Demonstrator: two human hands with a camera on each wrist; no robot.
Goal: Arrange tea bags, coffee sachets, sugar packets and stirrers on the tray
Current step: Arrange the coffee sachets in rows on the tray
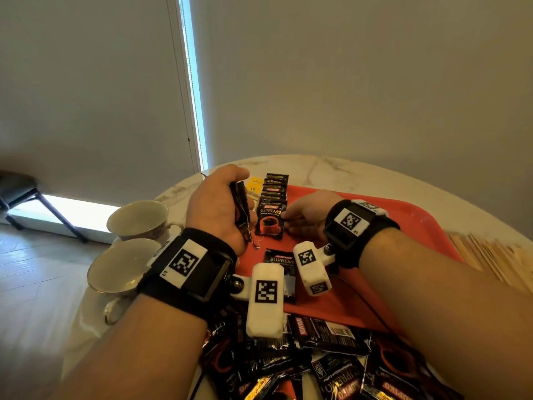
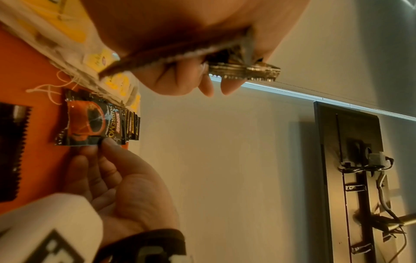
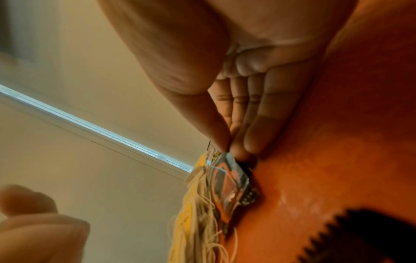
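A red tray [image 1: 375, 226] lies on the marble table. At its far left corner, coffee sachets [image 1: 271, 220] stand in an overlapping row, with yellow tea bags [image 1: 255, 183] just left of them. My right hand [image 1: 288, 219] pinches the right edge of the front sachet [image 3: 229, 181] between thumb and fingers [image 2: 105, 149]. My left hand [image 1: 227, 203] hovers left of the row and grips a small stack of sachets [image 2: 243, 69] edge-up. One more sachet [image 1: 281, 261] lies flat on the tray, nearer me. The tea bags' strings [image 3: 202, 222] trail beside the row.
A loose pile of coffee sachets [image 1: 317, 356] covers the table's near edge in front of the tray. Wooden stirrers [image 1: 490, 255] lie to the right of the tray. Two teacups [image 1: 135, 220] stand to the left, near the table edge. A dark chair [image 1: 26, 197] is on the floor beyond.
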